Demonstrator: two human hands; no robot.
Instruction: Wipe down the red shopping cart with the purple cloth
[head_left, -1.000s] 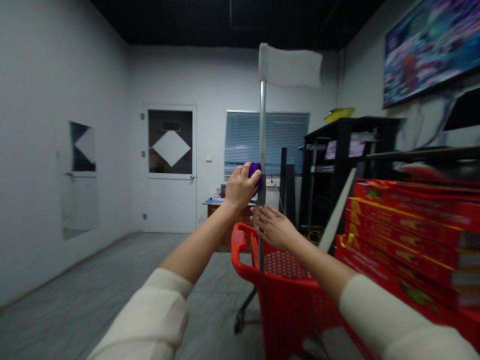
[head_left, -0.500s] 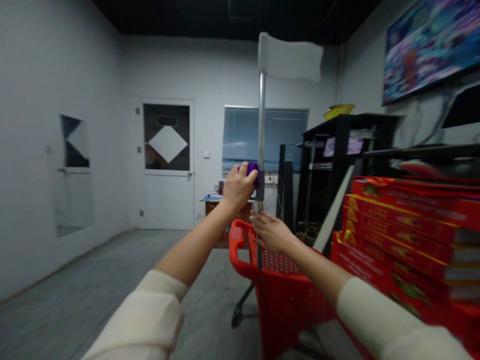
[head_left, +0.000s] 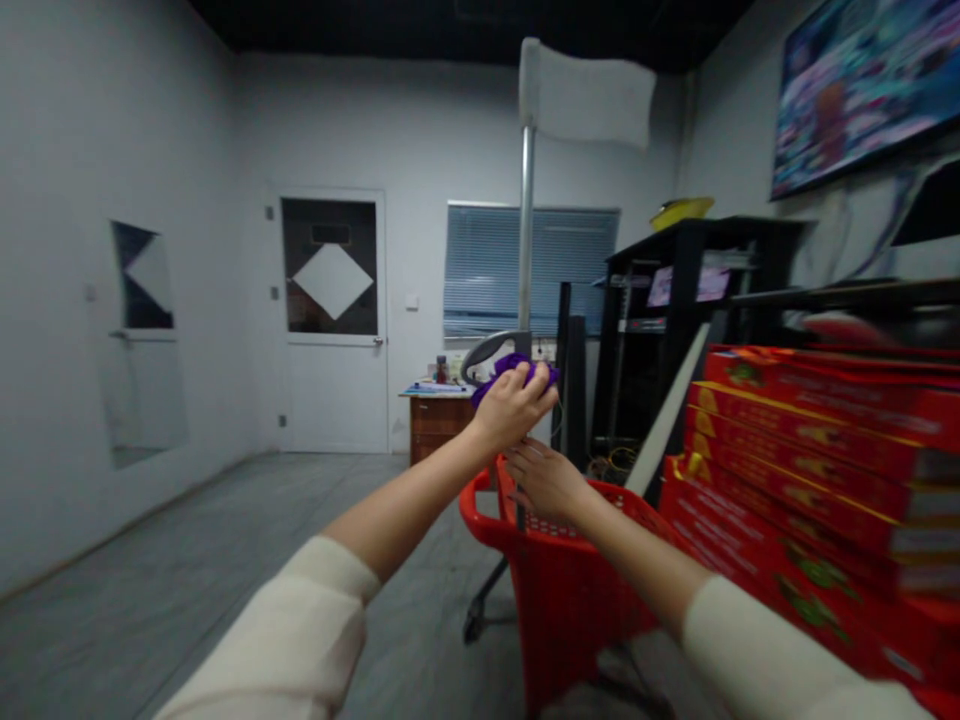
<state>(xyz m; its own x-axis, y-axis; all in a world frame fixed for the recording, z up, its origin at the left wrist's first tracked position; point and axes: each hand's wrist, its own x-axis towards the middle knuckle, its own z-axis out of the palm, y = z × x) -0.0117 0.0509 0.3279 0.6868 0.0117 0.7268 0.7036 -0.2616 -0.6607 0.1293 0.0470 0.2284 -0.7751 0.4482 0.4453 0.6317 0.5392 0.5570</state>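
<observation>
Purple cloth [head_left: 516,368]: gripped in closed left hand [head_left: 510,408], pressed at pole [head_left: 526,240] by a grey handle. Right hand [head_left: 546,480] below it, fingers curled about pole over red cart [head_left: 570,590]. Wiping judged midway; upper pole untouched.

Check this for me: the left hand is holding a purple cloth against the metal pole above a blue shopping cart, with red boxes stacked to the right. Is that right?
Not quite: the shopping cart is red, not blue, as the head view shows. The rest stands: the left hand holds the purple cloth against the metal pole, and red boxes are stacked to the right.
</observation>
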